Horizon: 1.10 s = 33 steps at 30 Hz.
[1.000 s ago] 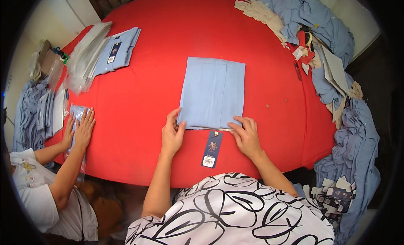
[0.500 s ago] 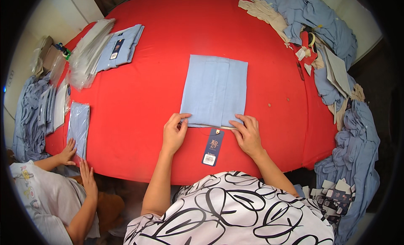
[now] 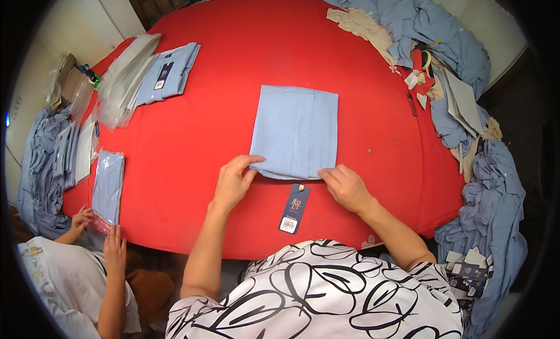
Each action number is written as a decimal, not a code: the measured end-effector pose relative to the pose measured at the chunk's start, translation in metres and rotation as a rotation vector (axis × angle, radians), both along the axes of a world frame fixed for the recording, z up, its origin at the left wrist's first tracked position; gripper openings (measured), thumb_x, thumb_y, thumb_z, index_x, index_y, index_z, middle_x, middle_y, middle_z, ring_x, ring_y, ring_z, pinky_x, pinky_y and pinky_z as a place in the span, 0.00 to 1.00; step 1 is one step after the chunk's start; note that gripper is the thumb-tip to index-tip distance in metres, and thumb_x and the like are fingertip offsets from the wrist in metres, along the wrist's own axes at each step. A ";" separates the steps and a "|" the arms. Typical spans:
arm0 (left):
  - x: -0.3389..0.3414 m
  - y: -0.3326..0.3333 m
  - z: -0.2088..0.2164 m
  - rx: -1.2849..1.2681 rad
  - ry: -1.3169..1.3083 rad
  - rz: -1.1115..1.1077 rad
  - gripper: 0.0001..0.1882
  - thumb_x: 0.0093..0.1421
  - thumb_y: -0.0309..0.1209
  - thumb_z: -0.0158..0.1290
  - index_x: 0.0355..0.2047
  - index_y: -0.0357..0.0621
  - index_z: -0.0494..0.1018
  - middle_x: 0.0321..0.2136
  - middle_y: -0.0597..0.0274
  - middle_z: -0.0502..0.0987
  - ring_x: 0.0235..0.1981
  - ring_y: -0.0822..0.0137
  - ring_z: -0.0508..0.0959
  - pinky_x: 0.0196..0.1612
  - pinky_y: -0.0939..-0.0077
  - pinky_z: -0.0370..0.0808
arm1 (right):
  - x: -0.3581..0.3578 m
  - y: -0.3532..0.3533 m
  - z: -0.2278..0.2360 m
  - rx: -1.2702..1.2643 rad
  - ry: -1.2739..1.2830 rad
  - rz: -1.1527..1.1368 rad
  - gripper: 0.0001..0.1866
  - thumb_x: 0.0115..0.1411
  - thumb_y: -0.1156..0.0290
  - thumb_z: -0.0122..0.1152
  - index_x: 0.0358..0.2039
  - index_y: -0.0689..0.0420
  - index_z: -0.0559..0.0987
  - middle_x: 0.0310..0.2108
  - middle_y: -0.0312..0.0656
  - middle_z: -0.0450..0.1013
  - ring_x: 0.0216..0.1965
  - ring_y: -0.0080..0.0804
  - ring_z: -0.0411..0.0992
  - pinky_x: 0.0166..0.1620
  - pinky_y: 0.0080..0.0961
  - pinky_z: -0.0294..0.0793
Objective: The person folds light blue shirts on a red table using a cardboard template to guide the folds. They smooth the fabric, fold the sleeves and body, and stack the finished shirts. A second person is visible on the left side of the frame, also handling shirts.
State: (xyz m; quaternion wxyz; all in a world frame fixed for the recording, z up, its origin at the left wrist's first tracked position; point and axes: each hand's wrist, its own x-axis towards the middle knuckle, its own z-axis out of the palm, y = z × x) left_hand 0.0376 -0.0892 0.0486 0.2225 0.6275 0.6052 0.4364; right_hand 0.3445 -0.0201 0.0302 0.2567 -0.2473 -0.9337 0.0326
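Note:
A light-blue shirt (image 3: 294,132), folded into a flat rectangle, lies before me with a long overlapped edge running down its face. Thumb and fingers of my left hand (image 3: 232,183) pinch its near left corner. At the near right corner, my right hand (image 3: 350,189) grips the cloth the same way. Between my wrists hangs a dark-blue swing tag (image 3: 294,209) with a white label, lying flat on the red cloth just below the shirt's near edge. The layers inside the fold are hidden.
A red-covered table (image 3: 192,181) spreads around. Plastic bags (image 3: 125,76) and a folded, tagged shirt (image 3: 169,74) lie far left. Near left, a co-worker's hands (image 3: 115,248) hold a bagged shirt (image 3: 108,184). Blue garments (image 3: 431,33) heap at right, with loose tags (image 3: 469,272) below.
The shirt's near edge has slid slightly toward me, and my right fingers have closed in on its corner. The co-worker's hands have shifted to the bag's near end.

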 end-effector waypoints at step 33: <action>-0.031 0.138 -0.029 -0.335 -0.150 0.045 0.11 0.63 0.32 0.56 0.39 0.34 0.79 0.30 0.60 0.81 0.32 0.71 0.79 0.39 0.74 0.75 | -0.073 0.034 0.052 -0.694 -0.117 -0.348 0.25 0.55 0.67 0.68 0.54 0.56 0.75 0.49 0.49 0.71 0.47 0.38 0.74 0.46 0.33 0.77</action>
